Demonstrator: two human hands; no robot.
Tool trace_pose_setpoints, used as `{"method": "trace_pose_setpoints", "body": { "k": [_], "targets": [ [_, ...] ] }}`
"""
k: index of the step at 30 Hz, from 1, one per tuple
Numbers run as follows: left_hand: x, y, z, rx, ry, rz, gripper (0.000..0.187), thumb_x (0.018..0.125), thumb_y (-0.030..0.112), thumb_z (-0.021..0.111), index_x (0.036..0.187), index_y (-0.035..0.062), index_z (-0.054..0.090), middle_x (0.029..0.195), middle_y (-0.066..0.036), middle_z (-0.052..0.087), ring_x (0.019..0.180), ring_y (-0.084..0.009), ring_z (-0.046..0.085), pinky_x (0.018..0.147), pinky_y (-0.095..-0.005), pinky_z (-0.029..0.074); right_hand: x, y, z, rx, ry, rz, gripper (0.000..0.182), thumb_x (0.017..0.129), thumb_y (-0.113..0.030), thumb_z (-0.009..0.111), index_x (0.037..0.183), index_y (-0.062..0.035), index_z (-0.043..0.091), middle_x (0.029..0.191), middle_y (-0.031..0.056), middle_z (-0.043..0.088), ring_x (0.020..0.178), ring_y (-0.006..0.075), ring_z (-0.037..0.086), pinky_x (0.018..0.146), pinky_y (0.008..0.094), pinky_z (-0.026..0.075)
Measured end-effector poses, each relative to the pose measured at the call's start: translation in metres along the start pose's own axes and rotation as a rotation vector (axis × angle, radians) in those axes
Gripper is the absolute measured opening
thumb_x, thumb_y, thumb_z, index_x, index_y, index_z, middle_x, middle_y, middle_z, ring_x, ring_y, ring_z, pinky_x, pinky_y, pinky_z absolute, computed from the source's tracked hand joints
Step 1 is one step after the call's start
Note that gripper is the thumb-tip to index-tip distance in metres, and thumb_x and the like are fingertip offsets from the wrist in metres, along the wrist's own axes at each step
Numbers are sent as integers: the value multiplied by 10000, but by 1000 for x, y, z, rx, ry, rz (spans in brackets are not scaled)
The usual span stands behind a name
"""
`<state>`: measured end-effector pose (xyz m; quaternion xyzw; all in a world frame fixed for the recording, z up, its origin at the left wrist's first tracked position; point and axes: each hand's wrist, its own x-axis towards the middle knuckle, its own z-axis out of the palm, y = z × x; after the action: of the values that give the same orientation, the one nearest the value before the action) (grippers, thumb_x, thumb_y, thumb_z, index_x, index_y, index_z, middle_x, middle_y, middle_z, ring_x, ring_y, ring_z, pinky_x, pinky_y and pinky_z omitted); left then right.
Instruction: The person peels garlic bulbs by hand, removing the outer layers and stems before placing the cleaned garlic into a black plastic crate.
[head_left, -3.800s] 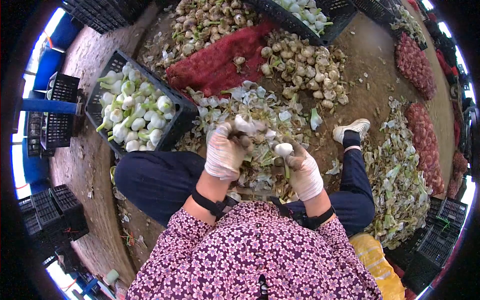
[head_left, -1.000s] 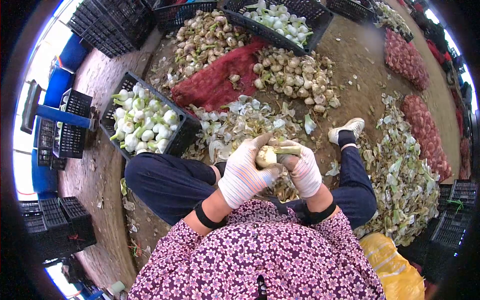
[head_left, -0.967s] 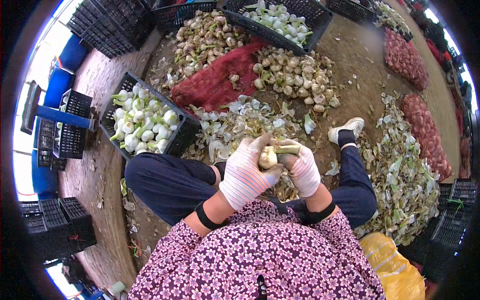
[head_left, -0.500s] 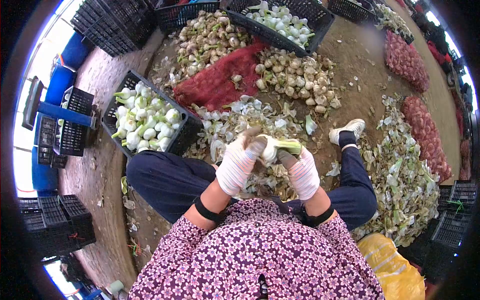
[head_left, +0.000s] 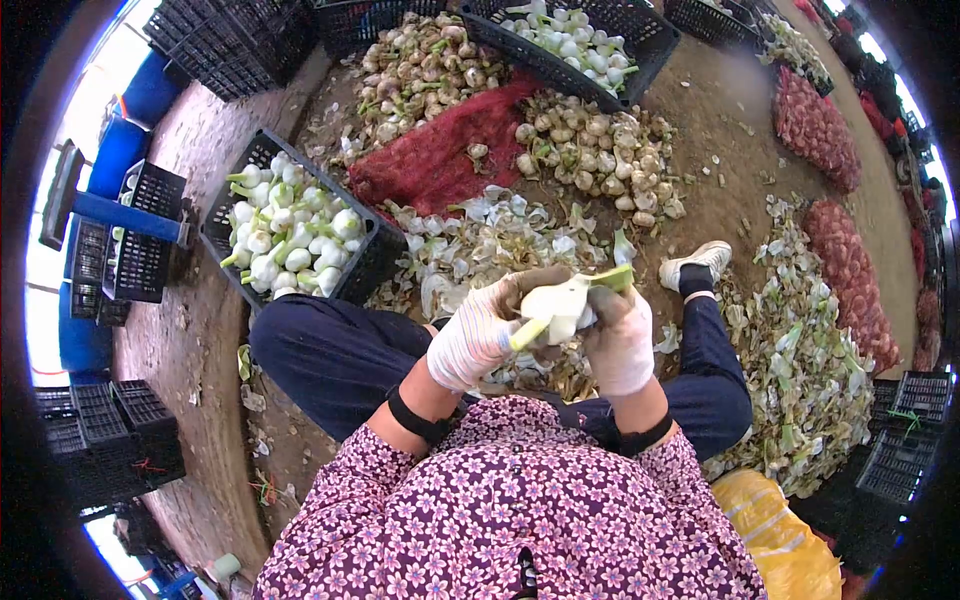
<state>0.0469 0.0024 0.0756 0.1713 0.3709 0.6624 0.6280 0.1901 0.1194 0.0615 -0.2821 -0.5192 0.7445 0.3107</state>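
A white garlic bulb [head_left: 562, 306] is between my two gloved hands, above the heap of loose peelings [head_left: 490, 240]. My left hand [head_left: 490, 325] has its fingers wrapped round the bulb's left side, and a pale green stem piece sticks out below its fingertips. On the right side my right hand [head_left: 618, 335] grips the bulb where a green strip of stem or skin points up and right. Both gloves are white with dark, dirty fingers. Peeled white bulbs fill a black crate [head_left: 375, 262] beside my left knee.
Unpeeled garlic lies in piles [head_left: 600, 150] beyond a red net sack [head_left: 445, 145]. Another black crate [head_left: 635, 85] of peeled bulbs stands behind. Full red sacks [head_left: 845, 270], scattered peelings [head_left: 800, 350] and a yellow bag [head_left: 775, 530] are at right. Stacked crates [head_left: 225, 45] stand at left.
The bulb has turned and come slightly nearer, showing a stem piece at its lower left. The green strip at right is now opened outward, and my right hand has shifted right.
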Motion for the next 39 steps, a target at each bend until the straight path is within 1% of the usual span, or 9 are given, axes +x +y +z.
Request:
{"method": "trace_pose_setpoints", "body": {
  "k": [2, 4, 7, 10, 14, 16, 28, 34, 39],
  "targets": [
    [0, -3, -2, 76, -15, 33, 766, 799, 271, 828, 1428, 38, 458, 1239, -97, 630, 1030, -165, 641, 851, -298, 552, 19, 35, -19, -91, 138, 98, 179, 943, -89, 551, 1049, 10, 654, 940, 64, 686, 845, 143, 650, 751, 292, 521],
    [-5, 3, 4, 114, -73, 74, 743, 818, 246, 811, 1430, 30, 450, 1223, -96, 640, 1036, -158, 642, 886, -311, 543, 44, 74, -60, -1151, -22, 231, 309, 941, -106, 571, 1228, 8, 587, 1061, 94, 670, 929, 191, 643, 815, 307, 510],
    [1, -1, -10, 290, 17, 132, 724, 771, 167, 847, 1380, 17, 486, 1201, -85, 650, 1049, -157, 640, 931, -328, 527, 25, 100, -70, -1566, -36, -164, 558, 923, -114, 593, 1434, 3, 403, 1304, 135, 574, 1111, 235, 599, 918, 325, 488],
    [6, -13, -20, 191, 96, 127, 665, 740, 110, 866, 1313, 25, 540, 1174, -73, 664, 1047, -154, 638, 929, -320, 523, 7, 11, -28, 133, -348, 299, 693, 889, -106, 621, 1495, 4, 305, 1416, 123, 486, 1269, 214, 493, 1046, 343, 419],
    [13, -4, -8, 480, 183, 149, 622, 795, 167, 830, 1341, 42, 561, 1146, -55, 661, 986, -165, 640, 882, -282, 510, -8, -5, -4, 187, -157, 330, 591, 908, -92, 601, 1447, 21, 388, 1360, 115, 530, 1197, 197, 551, 1003, 310, 450],
    [18, -6, -20, 1173, 170, 459, 585, 812, 164, 801, 1335, 28, 577, 1069, -57, 655, 936, -171, 634, 862, -275, 502, -6, -8, -1, 228, -104, 354, 575, 914, -82, 592, 1444, 18, 395, 1337, 129, 548, 1171, 202, 571, 998, 307, 456],
    [7, 4, -15, 779, 194, -249, 292, 876, 209, 661, 1033, -37, 685, 762, -18, 651, 694, -66, 567, 628, -248, 474, -1, 7, -4, -941, -232, -445, 530, 855, 48, 558, 1381, 10, 502, 1165, 165, 634, 1068, 231, 617, 944, 305, 480],
    [1, 5, -17, 223, 280, -69, 214, 860, 238, 611, 859, 30, 660, 677, -11, 590, 586, -101, 516, 538, -252, 402, -7, 8, 6, 33, -107, 141, 540, 871, 78, 551, 1399, -26, 498, 1205, 109, 636, 1050, 183, 624, 929, 306, 486],
    [8, -9, -16, -145, 359, 59, 218, 875, 249, 602, 855, 35, 642, 736, -37, 614, 642, -106, 539, 581, -260, 432, -1, 22, 11, 265, -122, 191, 550, 906, -15, 569, 1439, -21, 433, 1248, 102, 610, 1105, 160, 589, 952, 272, 465]
  ]
}}
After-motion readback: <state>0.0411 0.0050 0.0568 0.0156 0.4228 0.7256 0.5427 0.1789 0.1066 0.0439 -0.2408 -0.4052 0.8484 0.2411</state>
